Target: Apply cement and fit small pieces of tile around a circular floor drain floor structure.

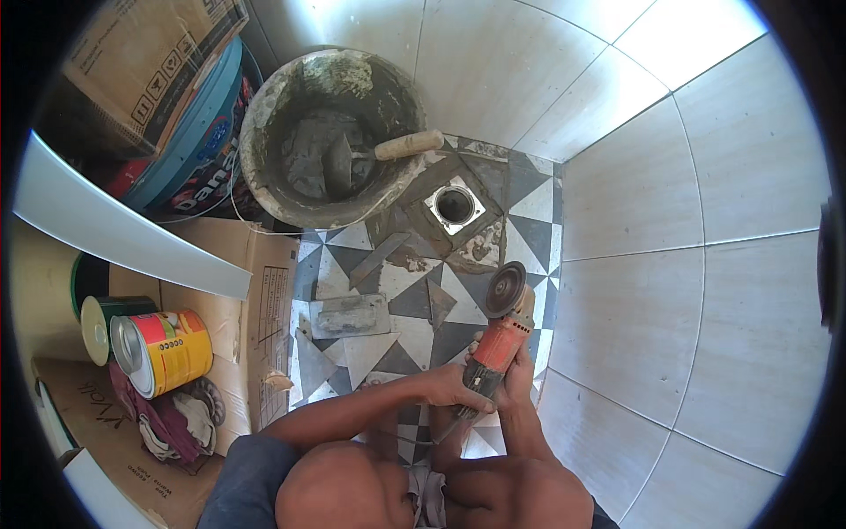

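An orange and black angle grinder [499,344] with a dark disc [505,289] is held upward over the patterned floor in both hands. My left hand [456,388] is closed round the black rear body, and my right hand [516,377] grips its other side, partly hidden by the tool. Beyond it, a square metal drain [477,214] is set in wet grey mortar [424,227]. Loose tile pieces [386,346] and a cement-smeared block [339,314] lie on the floor left of the grinder.
A cement bucket [264,176] holding a trowel [405,145] stands at back left, beside a blue pail [203,132] under a cardboard box [150,62]. Left are cardboard [238,353], a white strip [132,229], cans [176,353] and rags [181,423]. Tiled walls [634,326] border the back and right.
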`<state>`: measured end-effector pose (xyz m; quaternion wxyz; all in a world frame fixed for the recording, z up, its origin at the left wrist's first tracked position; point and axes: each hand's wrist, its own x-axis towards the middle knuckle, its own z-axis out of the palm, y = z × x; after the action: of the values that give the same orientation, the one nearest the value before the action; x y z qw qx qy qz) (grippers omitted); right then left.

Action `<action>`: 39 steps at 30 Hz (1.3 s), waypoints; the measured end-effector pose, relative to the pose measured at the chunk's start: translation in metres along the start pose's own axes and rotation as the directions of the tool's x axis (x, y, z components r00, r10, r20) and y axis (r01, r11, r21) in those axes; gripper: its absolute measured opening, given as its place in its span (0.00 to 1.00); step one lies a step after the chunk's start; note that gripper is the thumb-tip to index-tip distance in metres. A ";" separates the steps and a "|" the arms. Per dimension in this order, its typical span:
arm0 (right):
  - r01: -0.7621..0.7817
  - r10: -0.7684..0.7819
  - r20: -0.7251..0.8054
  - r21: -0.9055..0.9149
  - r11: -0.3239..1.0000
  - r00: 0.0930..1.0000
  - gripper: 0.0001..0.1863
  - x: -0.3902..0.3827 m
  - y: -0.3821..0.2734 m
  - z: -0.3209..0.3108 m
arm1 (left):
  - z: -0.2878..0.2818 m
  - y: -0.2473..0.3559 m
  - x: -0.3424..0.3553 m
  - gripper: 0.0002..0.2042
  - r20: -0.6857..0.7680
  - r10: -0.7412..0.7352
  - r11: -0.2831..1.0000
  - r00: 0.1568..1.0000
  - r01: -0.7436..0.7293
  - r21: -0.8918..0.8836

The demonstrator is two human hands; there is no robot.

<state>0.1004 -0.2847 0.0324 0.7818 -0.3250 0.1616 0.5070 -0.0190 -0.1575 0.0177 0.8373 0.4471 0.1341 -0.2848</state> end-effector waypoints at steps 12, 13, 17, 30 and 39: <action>0.094 -0.197 -0.069 -0.699 0.709 0.978 0.30 -0.023 0.000 -0.011 | 0.013 0.012 -0.008 0.44 -0.379 0.036 0.862 0.925 0.163 0.479; 0.089 -0.190 -0.070 -0.693 0.715 0.979 0.30 -0.022 0.005 -0.006 | 0.014 0.005 -0.009 0.44 -0.385 0.028 0.861 0.922 0.173 0.477; -0.114 -0.239 -0.296 -0.815 0.567 0.925 0.29 -0.016 0.004 -0.003 | 0.025 -0.012 -0.004 0.51 -0.422 0.038 0.715 0.906 0.270 0.645; -0.089 -0.392 -0.189 -0.962 0.259 0.900 0.41 -0.011 -0.010 -0.060 | -0.028 0.004 -0.014 0.31 -0.360 0.119 0.757 0.925 0.150 0.636; -0.245 -0.390 -0.342 -0.929 0.277 0.855 0.35 -0.021 -0.013 -0.056 | -0.074 0.028 -0.030 0.27 -0.637 0.263 0.877 0.725 0.096 0.471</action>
<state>0.1073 -0.3402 0.0074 0.3764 -0.8556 0.0095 0.3553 -0.0241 -0.0735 0.0088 0.6051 0.7158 0.3381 -0.0844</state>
